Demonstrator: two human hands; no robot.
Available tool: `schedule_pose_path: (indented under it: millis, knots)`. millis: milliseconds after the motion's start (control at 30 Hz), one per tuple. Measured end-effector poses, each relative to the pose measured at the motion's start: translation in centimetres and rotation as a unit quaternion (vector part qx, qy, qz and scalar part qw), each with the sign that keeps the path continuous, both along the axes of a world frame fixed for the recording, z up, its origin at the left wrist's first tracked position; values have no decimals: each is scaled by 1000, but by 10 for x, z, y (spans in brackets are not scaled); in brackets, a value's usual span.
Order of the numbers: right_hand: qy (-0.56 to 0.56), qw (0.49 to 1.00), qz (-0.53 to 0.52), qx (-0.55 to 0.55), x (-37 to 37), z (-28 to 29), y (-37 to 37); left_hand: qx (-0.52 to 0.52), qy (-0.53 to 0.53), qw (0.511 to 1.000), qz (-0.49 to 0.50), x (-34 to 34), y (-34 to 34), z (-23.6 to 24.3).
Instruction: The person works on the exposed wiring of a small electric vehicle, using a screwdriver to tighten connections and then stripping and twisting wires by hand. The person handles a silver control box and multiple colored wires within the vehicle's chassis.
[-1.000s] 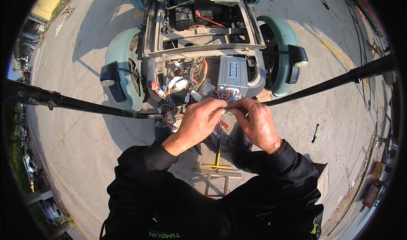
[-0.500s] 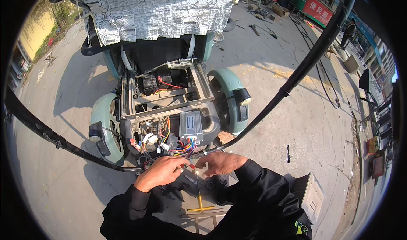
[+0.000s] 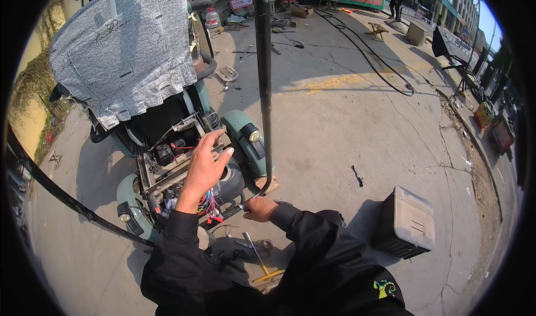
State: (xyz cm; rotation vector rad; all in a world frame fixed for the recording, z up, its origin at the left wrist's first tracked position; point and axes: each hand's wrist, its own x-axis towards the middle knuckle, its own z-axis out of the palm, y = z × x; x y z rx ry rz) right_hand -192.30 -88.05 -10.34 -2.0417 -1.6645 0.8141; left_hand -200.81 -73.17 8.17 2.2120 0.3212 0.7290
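My left hand (image 3: 204,170) is raised over the stripped front of a green three-wheeled vehicle (image 3: 242,134), thumb and fingers apart, with nothing visible in it. It hides part of the metal frame (image 3: 159,182) and wiring bay. Colourful wires (image 3: 207,203) with red connectors (image 3: 214,220) come out just below its wrist. Beside the lower end of a black bar (image 3: 264,92), my right hand (image 3: 260,208) has its fingers curled in; what they hold, if anything, is hidden. A T-handled tool with a yellow crossbar (image 3: 268,276) lies below, between my arms.
Grey patterned fabric (image 3: 123,48) covers the vehicle's seat. To the right stands a dark box with a beige lid (image 3: 414,218). A black cable (image 3: 363,53) runs across the concrete, with tools and a clear bottle (image 3: 213,18) at the back. A person (image 3: 397,0) stands far off.
My view has swung right, so the vehicle appears further left. My hands have separated: the left has risen over the vehicle with fingers spread, the right stays low near the bar.
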Motion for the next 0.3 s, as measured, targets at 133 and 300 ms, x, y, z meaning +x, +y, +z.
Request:
schedule_pose_path:
  millis: [133, 300]
  knots:
    - [-162, 971, 80, -156, -8, -25, -17, -71, -15, 996, -58, 84, 10, 14]
    - [-30, 998, 30, -34, -22, -7, 3, -163, -80, 969, -169, 174, -14, 4]
